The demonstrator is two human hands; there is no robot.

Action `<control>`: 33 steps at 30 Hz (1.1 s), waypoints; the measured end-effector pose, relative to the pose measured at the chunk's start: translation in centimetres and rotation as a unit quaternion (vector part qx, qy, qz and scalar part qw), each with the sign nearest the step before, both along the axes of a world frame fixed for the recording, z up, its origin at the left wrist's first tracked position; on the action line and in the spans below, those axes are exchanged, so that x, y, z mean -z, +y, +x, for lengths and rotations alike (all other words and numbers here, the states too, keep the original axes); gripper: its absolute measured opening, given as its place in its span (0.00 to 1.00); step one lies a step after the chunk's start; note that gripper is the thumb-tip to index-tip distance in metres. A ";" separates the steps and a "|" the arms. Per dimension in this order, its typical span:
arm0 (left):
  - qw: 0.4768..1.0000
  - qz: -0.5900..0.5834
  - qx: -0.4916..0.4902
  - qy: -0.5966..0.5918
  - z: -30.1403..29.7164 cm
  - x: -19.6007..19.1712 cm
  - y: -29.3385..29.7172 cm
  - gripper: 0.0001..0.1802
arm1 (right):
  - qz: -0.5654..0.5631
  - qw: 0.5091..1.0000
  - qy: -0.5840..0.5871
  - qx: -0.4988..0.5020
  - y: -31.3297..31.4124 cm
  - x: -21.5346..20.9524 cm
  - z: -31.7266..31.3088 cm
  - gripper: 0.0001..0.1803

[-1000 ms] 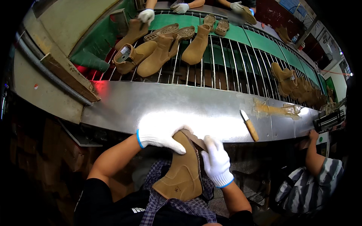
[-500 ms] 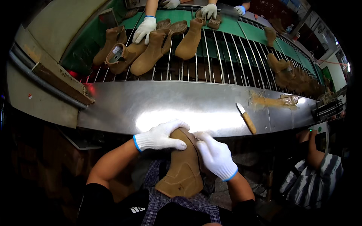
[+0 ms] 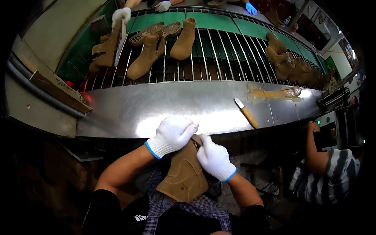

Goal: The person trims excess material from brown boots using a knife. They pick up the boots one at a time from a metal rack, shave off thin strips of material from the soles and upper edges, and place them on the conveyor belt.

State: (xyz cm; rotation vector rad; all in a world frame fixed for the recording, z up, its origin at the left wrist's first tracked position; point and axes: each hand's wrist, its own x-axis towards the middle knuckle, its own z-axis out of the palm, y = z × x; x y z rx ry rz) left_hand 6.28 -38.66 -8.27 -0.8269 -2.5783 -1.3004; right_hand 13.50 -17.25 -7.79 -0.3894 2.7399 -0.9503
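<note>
A tan ankle boot (image 3: 183, 174) is held over my lap, its shaft opening toward me and its toe end up by the metal ledge. My left hand (image 3: 174, 134), in a white knit glove with a blue cuff, is closed over the toe end and hides most of it. My right hand (image 3: 215, 158), gloved the same way, has its fingers curled and pinching the boot's edge near the sole, close to my left fingertips. Between the hands a thin brownish edge shows; whether it is loose I cannot tell. A wooden-handled knife (image 3: 249, 116) lies on the ledge, touched by neither hand.
Beyond the metal ledge (image 3: 117, 107) runs a rack of metal bars (image 3: 213, 51) carrying several tan boots (image 3: 143, 56). A co-worker's gloved hand (image 3: 121, 15) holds a boot at the far left. Another person in a striped shirt (image 3: 333, 172) is at the right.
My left hand has closed further over the toe, and my right fingers have curled tighter at the edge. Across the rack, a co-worker's hand has moved left and lifted a boot.
</note>
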 end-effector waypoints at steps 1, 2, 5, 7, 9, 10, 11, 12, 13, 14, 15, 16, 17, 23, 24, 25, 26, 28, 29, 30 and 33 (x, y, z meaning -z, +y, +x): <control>1.000 -0.002 -0.009 -0.008 0.3 -0.1 0.1 0.17 | -0.041 0.999 0.001 0.006 0.3 0.9 -1.0 0.25; 1.000 -0.005 -0.018 -0.016 0.5 -0.2 0.1 0.18 | -0.065 0.997 -0.050 0.004 0.5 1.5 -1.8 0.25; 0.999 0.008 -0.045 -0.004 0.4 -0.2 0.2 0.19 | -0.013 0.999 -0.001 -0.043 -0.4 -3.2 0.8 0.29; 0.998 0.013 -0.063 -0.015 1.6 0.0 -0.3 0.19 | 0.086 0.989 0.035 -0.116 -0.4 -4.8 2.0 0.42; 0.997 0.027 -0.062 -0.024 1.1 0.2 -0.2 0.20 | 0.130 0.982 0.004 -0.135 -0.7 -6.4 2.0 0.43; 0.998 0.027 -0.058 -0.001 1.2 0.3 -0.5 0.19 | 0.129 0.982 0.001 -0.136 -0.5 -6.6 1.8 0.44; 0.984 0.123 -0.117 -0.055 1.6 1.2 -0.5 0.19 | 0.128 0.981 0.000 -0.146 -0.4 -6.7 1.4 0.45; 0.954 0.219 -0.172 -0.108 2.1 2.7 -0.5 0.19 | 0.128 0.979 -0.002 -0.157 -0.3 -6.7 1.2 0.46; 0.910 0.313 -0.222 -0.159 2.4 4.0 -0.4 0.19 | 0.094 0.985 -0.001 -0.144 0.2 -6.2 1.0 0.48; 0.823 0.425 -0.212 -0.312 2.6 4.4 -1.0 0.20 | 0.058 0.989 0.000 -0.134 0.9 -5.3 0.6 0.50; 0.816 0.435 -0.203 -0.323 3.0 4.8 -1.0 0.20 | 0.021 0.992 0.002 -0.124 1.2 -4.8 0.5 0.52; 0.806 0.445 -0.194 -0.337 3.4 4.5 -0.9 0.20 | -0.007 0.995 -0.077 -0.064 1.1 -4.8 0.7 0.58; 0.797 0.456 -0.185 -0.351 3.6 4.0 -0.9 0.20 | -0.024 0.996 -0.071 -0.052 0.7 -4.7 0.6 0.60; 0.842 0.414 -0.117 -0.326 5.0 -1.9 -1.0 0.10 | -0.098 0.986 0.096 -0.099 -1.1 -4.5 1.0 0.60; 0.846 0.409 -0.109 -0.324 5.2 -2.4 -1.0 0.08 | -0.103 0.982 0.103 -0.120 -1.0 -4.8 1.4 0.57; 0.845 0.416 -0.104 -0.320 5.3 -2.5 -1.0 0.07 | -0.082 0.981 0.109 -0.137 -0.8 -5.0 1.8 0.55; 0.843 0.423 -0.098 -0.317 5.5 -2.6 -0.9 0.06 | -0.060 0.979 0.120 -0.154 -0.6 -5.4 1.8 0.53; 0.837 0.449 -0.098 -0.298 5.8 -3.0 -0.2 0.10 | -0.040 0.974 0.132 -0.181 0.0 -7.0 2.0 0.50; 0.826 0.464 -0.104 -0.302 6.1 -3.8 0.2 0.11 | -0.024 0.971 0.134 -0.198 0.3 -8.0 2.2 0.48; 0.816 0.478 -0.110 -0.306 6.3 -5.0 0.5 0.12 | -0.020 0.969 0.135 -0.208 0.5 -8.8 2.3 0.46; 0.810 0.506 -0.071 -0.288 6.8 -5.6 0.2 0.17 | -0.060 0.957 0.186 -0.216 1.2 -9.3 2.9 0.49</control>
